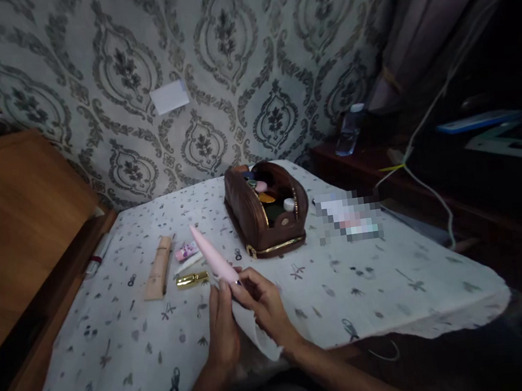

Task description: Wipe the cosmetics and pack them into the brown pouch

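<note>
A slim pink tube (215,259) points up and away, its lower end between my two hands. My right hand (266,304) is closed around that lower end. Fingers together, my left hand (222,325) presses against the tube from the left and pinches a thin white tissue (252,328), which hangs down between the hands. Part of the grip is hidden. To the left lie a gold lipstick tube (192,280), a pink-and-white patterned tube (186,251), a thin white stick (188,263) and a beige squeeze tube (159,270).
Behind my hands stands an unzipped brown toiletry bag (271,239) with small cosmetics inside. A blurred-out flat item (350,214) lies right of it. The patterned cloth (380,295) covers the table. A bottle (351,129) and a white cable (434,192) are at the right.
</note>
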Available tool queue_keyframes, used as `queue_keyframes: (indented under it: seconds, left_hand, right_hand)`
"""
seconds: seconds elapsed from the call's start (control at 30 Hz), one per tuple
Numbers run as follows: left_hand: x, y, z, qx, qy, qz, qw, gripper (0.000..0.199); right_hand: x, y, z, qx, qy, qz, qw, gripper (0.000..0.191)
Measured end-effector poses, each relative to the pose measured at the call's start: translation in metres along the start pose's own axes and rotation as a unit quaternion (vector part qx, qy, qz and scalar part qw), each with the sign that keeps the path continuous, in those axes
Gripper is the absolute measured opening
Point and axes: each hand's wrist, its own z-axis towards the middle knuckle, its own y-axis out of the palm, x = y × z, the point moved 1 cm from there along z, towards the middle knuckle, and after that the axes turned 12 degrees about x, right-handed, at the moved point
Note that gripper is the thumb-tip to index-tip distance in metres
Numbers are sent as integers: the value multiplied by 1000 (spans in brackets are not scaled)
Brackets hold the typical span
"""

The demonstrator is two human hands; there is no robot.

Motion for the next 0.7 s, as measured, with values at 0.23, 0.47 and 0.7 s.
queue_keyframes:
  seconds: [0.23, 0.47, 0.7]
  left_hand:
    - [16, -5, 17, 10, 62, 50, 997, 45]
    - [7, 6, 26, 24, 115, 146, 982, 42]
    - [4, 25, 17, -58, 311, 263, 911, 35]
  right_hand:
    - [-29, -24, 18, -108, -99, -199, 969, 30]
    - [-37, -54, 31, -71, -18, -239, 968, 14]
    - [-22, -79, 21, -45, 14, -132, 990, 29]
